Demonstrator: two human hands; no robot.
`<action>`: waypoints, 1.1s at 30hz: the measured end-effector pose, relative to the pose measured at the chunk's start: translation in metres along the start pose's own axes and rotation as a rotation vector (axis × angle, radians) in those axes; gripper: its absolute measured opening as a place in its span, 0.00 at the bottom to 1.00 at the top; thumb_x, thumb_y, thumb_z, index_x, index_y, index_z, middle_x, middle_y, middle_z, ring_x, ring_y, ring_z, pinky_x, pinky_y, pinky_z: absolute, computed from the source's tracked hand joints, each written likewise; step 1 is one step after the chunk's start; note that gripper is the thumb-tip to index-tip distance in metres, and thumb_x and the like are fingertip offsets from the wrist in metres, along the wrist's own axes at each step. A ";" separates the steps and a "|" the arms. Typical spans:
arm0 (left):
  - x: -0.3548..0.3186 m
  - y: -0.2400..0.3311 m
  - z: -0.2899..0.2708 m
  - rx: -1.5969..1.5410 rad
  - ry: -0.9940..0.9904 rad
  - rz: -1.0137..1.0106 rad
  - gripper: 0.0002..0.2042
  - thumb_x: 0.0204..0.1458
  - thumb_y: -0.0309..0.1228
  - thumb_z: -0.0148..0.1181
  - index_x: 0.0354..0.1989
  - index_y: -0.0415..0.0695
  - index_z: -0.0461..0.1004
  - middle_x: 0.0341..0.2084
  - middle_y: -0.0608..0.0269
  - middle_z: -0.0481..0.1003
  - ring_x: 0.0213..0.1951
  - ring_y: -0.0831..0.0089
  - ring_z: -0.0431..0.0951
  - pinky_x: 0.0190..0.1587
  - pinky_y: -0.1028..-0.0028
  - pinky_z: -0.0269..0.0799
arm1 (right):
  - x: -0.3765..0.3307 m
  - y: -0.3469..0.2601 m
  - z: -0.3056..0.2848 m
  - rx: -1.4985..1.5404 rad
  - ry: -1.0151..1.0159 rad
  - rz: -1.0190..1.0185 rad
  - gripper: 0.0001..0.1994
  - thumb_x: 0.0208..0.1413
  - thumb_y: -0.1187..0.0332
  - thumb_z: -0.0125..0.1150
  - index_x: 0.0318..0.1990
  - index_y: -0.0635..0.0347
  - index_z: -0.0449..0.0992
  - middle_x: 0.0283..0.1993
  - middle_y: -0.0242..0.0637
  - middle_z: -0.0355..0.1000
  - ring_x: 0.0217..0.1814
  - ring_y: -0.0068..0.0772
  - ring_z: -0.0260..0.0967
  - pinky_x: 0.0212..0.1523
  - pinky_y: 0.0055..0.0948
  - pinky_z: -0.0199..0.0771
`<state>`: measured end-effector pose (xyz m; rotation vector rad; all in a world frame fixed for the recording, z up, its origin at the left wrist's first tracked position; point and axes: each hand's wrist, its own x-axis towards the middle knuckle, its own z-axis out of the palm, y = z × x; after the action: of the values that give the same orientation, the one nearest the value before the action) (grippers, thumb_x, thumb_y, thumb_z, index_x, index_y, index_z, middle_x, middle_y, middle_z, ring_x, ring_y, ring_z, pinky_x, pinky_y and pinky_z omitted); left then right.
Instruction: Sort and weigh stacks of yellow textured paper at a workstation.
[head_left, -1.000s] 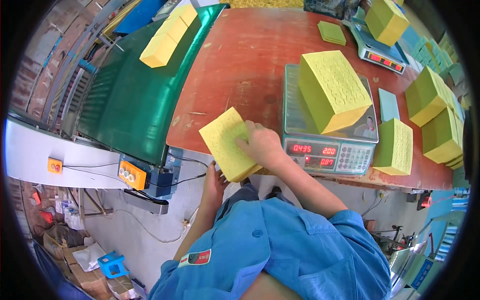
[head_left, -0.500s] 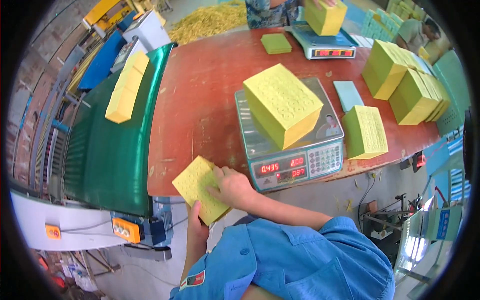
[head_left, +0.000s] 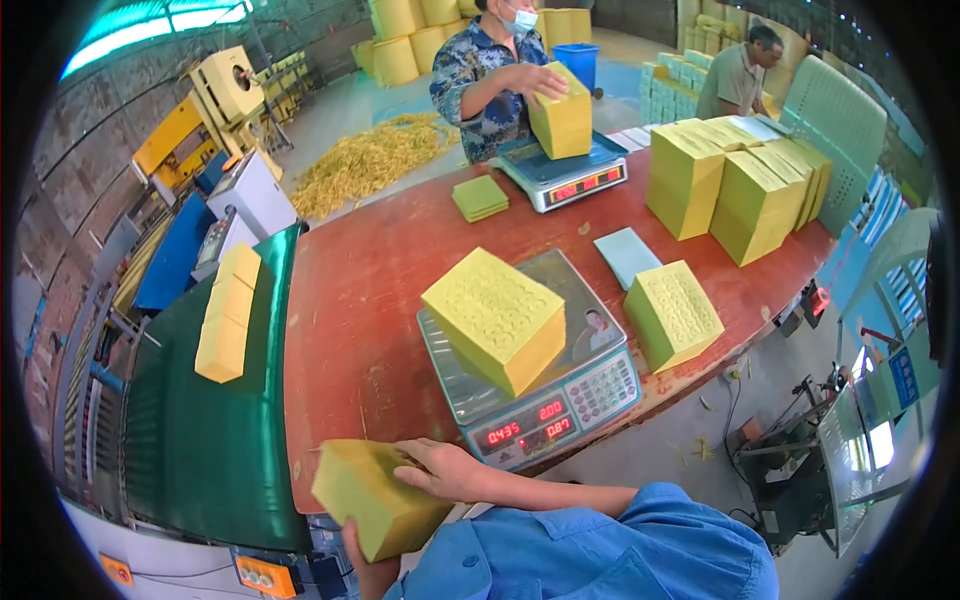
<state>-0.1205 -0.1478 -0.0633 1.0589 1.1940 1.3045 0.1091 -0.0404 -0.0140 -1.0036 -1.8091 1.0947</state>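
Note:
Close to my body, at the table's front left corner, I hold a thick stack of yellow paper [head_left: 385, 500] tilted between both hands. My left hand [head_left: 365, 550] grips its lower left side, fingers partly hidden beneath. My right hand [head_left: 443, 468] is closed over its upper right edge. Beyond my right hand, a second yellow paper stack [head_left: 500, 300], with a punched pattern on top, rests on a digital scale [head_left: 540, 425] with lit red digits. Right of the scale stands another patterned yellow stack [head_left: 674, 315], beside a pale blue card [head_left: 627, 256].
The red table [head_left: 350, 330] borders a green conveyor belt [head_left: 165, 440] carrying a row of yellow blocks [head_left: 228, 315]. Across the table, a masked person [head_left: 485, 90] steadies a stack on another scale [head_left: 560, 180]. Several large stacks [head_left: 740, 190] fill the far right; another person [head_left: 740, 75] is behind.
The view has tilted up, showing more of the room. The stack in my hands has turned, so plain sides show instead of its patterned face. The stack on the near scale stays put.

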 end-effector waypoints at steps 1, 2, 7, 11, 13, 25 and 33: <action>-0.003 0.016 0.006 0.002 0.000 -0.004 0.27 0.62 0.36 0.52 0.67 0.43 0.53 0.61 0.51 0.64 0.60 0.59 0.67 0.62 0.58 0.65 | -0.002 -0.008 -0.009 0.032 0.021 -0.001 0.26 0.61 0.55 0.55 0.57 0.70 0.67 0.52 0.62 0.70 0.52 0.62 0.70 0.52 0.46 0.72; 0.000 0.034 0.013 0.081 0.007 0.233 0.27 0.60 0.32 0.55 0.66 0.42 0.54 0.61 0.50 0.64 0.60 0.59 0.67 0.61 0.57 0.66 | -0.001 -0.013 -0.021 0.009 0.070 -0.044 0.26 0.61 0.55 0.55 0.57 0.70 0.66 0.52 0.62 0.70 0.52 0.61 0.70 0.52 0.46 0.72; 0.049 0.109 0.069 0.730 0.224 0.716 0.29 0.53 0.28 0.65 0.62 0.41 0.59 0.58 0.50 0.65 0.57 0.59 0.69 0.58 0.59 0.68 | 0.014 -0.047 -0.100 0.144 0.079 -0.145 0.26 0.62 0.55 0.54 0.56 0.71 0.68 0.50 0.63 0.72 0.54 0.59 0.71 0.54 0.43 0.71; 0.107 0.195 0.190 -0.603 -0.065 0.015 0.23 0.62 0.43 0.49 0.62 0.43 0.65 0.56 0.57 0.71 0.57 0.64 0.72 0.58 0.58 0.70 | 0.041 -0.074 -0.200 0.219 0.154 -0.089 0.26 0.62 0.53 0.55 0.57 0.68 0.70 0.48 0.51 0.76 0.51 0.42 0.75 0.52 0.36 0.73; 0.140 0.205 0.225 -0.495 -0.150 0.018 0.24 0.61 0.44 0.52 0.61 0.44 0.65 0.55 0.59 0.72 0.56 0.65 0.72 0.57 0.59 0.69 | 0.057 -0.073 -0.246 0.254 0.171 -0.034 0.25 0.62 0.53 0.53 0.56 0.66 0.72 0.49 0.47 0.76 0.48 0.39 0.75 0.49 0.34 0.74; 0.171 0.194 0.299 0.004 -0.134 -0.114 0.36 0.55 0.57 0.54 0.67 0.47 0.57 0.57 0.53 0.66 0.58 0.59 0.70 0.54 0.47 0.70 | 0.074 0.003 -0.304 0.456 0.062 0.248 0.19 0.63 0.59 0.48 0.50 0.64 0.78 0.41 0.36 0.76 0.37 0.27 0.71 0.43 0.29 0.70; 0.168 0.191 0.306 0.205 -0.056 -0.114 0.37 0.55 0.60 0.51 0.64 0.45 0.62 0.50 0.53 0.72 0.46 0.65 0.76 0.46 0.58 0.76 | 0.071 0.016 -0.302 0.363 0.085 0.242 0.20 0.63 0.59 0.48 0.50 0.65 0.78 0.40 0.37 0.77 0.38 0.27 0.70 0.41 0.27 0.70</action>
<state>0.1449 0.0505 0.1570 1.1487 1.3465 1.0751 0.3557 0.1207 0.0842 -1.0448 -1.3796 1.4433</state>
